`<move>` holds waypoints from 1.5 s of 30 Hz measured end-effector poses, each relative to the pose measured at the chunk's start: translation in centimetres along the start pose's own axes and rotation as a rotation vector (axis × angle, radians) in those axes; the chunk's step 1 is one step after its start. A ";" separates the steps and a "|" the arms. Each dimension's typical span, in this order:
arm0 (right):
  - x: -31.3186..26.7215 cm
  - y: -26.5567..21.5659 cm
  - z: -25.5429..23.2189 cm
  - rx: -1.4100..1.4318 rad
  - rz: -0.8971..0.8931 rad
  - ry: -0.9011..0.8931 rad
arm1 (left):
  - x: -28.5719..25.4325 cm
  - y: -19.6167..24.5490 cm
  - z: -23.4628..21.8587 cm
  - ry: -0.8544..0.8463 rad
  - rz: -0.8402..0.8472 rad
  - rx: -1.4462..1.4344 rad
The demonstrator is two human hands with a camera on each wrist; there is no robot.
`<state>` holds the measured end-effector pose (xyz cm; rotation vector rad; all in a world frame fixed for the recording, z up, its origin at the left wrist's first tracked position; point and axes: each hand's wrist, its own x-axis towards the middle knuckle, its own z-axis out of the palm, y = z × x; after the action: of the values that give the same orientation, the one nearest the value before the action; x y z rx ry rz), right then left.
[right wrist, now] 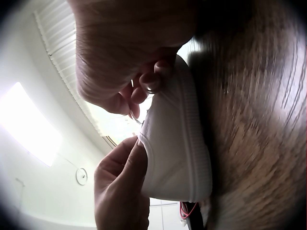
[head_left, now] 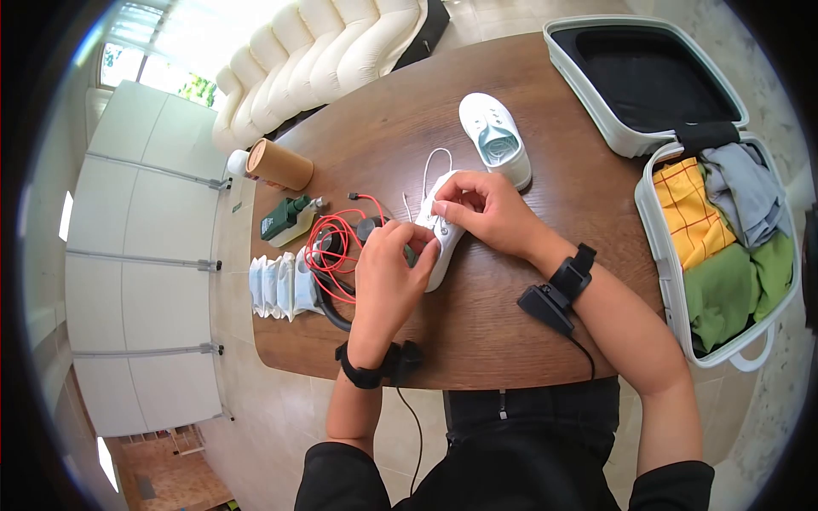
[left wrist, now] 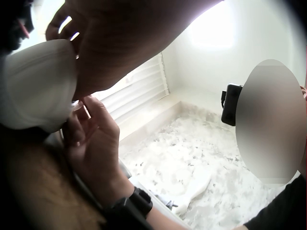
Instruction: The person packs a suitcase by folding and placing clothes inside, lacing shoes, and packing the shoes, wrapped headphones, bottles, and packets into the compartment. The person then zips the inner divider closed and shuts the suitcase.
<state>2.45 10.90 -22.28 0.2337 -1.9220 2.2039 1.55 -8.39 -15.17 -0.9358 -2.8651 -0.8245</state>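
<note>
A white canvas sneaker (head_left: 440,274) lies on the wooden table between both hands, its toe pointing away from the person. Its white shoelace (head_left: 426,166) is partly threaded, with a loose loop beyond the toe. My right hand (head_left: 492,209) arches over the front of the shoe and pinches the lace (right wrist: 134,118) between thumb and finger. On the other side, my left hand (head_left: 388,274) pinches the shoe's eyelet edge with thumb and forefinger, close to the ankle opening. The matching sneaker (head_left: 486,115) stands farther back, without a visible lace.
Left of the shoe lie a coiled red cable (head_left: 328,234), black headphones (head_left: 334,317), a green bottle (head_left: 285,218), several tissue packs (head_left: 281,285) and a brown cylinder (head_left: 281,163). An open white suitcase (head_left: 669,281) with folded clothes stands at the right.
</note>
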 end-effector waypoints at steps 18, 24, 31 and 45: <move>0.1 -1.1 -1.5 0.031 0.052 -0.214 | -0.1 -0.2 0.4 0.002 -0.166 -0.212; 0.1 -0.9 -1.6 0.022 0.066 -0.234 | -0.1 -0.5 0.6 0.008 -0.196 -0.286; 0.1 -1.2 -1.8 0.055 0.167 -0.252 | 0.0 -0.9 0.6 -0.017 -0.233 -0.397; 0.2 -0.6 -2.0 0.071 0.174 -0.299 | 0.1 -1.4 1.3 -0.022 -0.294 -0.635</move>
<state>2.43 12.94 -21.94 0.4456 -2.0859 2.4736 0.86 -8.62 -16.92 -0.5327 -2.8277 -1.8268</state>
